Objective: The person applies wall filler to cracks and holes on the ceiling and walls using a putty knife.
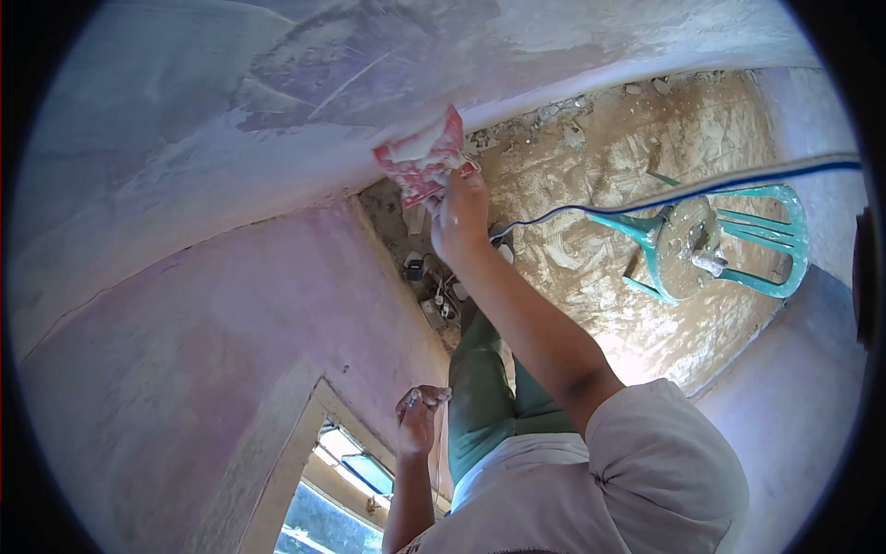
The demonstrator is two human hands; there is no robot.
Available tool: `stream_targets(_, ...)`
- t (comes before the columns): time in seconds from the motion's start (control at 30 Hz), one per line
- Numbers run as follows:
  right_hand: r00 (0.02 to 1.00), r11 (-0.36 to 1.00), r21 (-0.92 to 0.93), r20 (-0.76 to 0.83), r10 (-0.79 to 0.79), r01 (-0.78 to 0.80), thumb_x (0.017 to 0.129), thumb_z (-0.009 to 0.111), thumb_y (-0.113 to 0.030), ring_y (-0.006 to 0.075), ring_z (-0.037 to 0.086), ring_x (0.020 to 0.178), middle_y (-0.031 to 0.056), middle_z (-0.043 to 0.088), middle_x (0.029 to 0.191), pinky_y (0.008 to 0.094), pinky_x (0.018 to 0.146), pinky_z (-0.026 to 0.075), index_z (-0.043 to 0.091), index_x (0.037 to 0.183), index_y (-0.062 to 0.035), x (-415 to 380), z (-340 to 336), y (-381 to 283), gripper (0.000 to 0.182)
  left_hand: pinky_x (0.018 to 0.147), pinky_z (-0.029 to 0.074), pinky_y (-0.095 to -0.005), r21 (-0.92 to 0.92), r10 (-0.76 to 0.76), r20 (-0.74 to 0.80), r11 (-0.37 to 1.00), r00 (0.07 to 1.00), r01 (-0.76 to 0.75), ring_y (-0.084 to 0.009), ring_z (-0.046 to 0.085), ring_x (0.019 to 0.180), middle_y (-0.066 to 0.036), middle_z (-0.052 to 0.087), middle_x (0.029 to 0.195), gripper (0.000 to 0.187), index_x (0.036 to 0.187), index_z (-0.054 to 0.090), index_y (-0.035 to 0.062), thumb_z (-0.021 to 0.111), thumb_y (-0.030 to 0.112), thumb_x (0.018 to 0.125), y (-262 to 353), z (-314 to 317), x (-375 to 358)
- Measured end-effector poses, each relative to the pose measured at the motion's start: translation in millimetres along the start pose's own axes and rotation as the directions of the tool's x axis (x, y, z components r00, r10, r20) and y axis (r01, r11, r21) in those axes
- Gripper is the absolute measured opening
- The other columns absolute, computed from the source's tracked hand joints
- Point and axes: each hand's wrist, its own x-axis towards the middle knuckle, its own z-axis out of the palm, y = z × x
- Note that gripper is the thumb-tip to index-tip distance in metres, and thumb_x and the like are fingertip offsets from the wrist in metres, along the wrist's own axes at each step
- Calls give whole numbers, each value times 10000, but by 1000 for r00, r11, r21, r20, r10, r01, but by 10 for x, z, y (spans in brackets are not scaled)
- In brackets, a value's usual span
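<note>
My right hand reaches up toward the plastered wall, its fingers closed on the edge of a red and white flat sheet. The sheet has pale smears on it, angular corners and overlaps the wall's lower edge. Lower down, my left hand is raised beside my green trousers, near the window. Its fingers are curled in, with pale marks on them; what they hold, if anything, I cannot tell.
A teal plastic chair stands on the dirty, plaster-spattered floor, with a round dirty board on it. A blue and white cable crosses overhead. Small clutter and wires lie in the corner. A window frame is at lower left.
</note>
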Motion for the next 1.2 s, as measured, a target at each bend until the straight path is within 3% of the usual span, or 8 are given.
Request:
stream_targets(0.1,993,994,-111,-116,-25,12,823,453,-96,155,579,749,24,560,832,324,654,486,499,957,-103,747,-799,382,142,853,438,-430,-54,-30,-77,998,997,26,-289,590,858,-173,606,845,294,756,559,5,403,176,937,-109,-32,59)
stream_targets(0.23,946,985,-146,-320,43,-95,816,456,-84,146,530,714,30,523,798,317,613,452,491,902,-86,1334,-712,304,92,845,443,-430,-55,-74,-147,996,986,67,-292,592,851,-180,611,842,301,756,559,-2,404,181,938,-237,-126,84)
stream_targets(0.43,992,980,-179,-70,-102,88,843,429,-48,147,549,754,53,531,860,312,679,462,497,936,-53,865,-373,376,116,852,441,-421,-20,-99,-133,995,986,97,-288,593,852,-180,615,837,298,763,566,-5,414,186,936,-260,-81,148)
stream_targets(0.63,957,973,35,-191,-219,230,824,464,-7,144,561,778,67,549,887,287,623,467,519,1035,-4,1032,-901,621,218,866,436,-414,-12,-23,-76,1000,997,22,-283,591,855,-166,607,832,289,746,560,6,427,184,931,-136,44,244)
stream_targets(0.73,909,994,107,-412,60,-17,816,474,-25,145,556,765,63,544,913,299,626,463,531,1006,-11,1592,-1058,674,199,869,434,-416,-6,-28,-100,1000,995,28,-282,590,858,-160,603,825,288,736,556,9,428,179,931,-144,22,217)
stream_targets(0.83,899,998,59,-437,1,27,807,480,-39,136,537,737,53,539,875,296,617,450,529,966,-19,1709,-849,662,168,871,434,-418,-4,-43,-115,999,992,42,-282,590,860,-160,603,822,289,733,554,8,424,172,932,-179,-36,171)
stream_targets(1.03,992,998,-7,-115,-57,57,788,437,-23,198,587,779,64,567,916,383,717,498,490,1026,-62,870,-197,319,247,874,434,-417,2,-71,-98,997,993,71,-282,590,863,-161,605,830,289,737,555,5,422,168,935,-183,-36,158)
stream_targets(1.2,986,994,100,-166,-30,47,767,431,19,173,576,714,85,571,858,323,656,498,493,975,-34,605,-384,184,224,877,434,-415,-9,-67,-98,998,993,67,-280,591,867,-163,605,834,293,743,556,1,417,170,938,-203,-26,199)
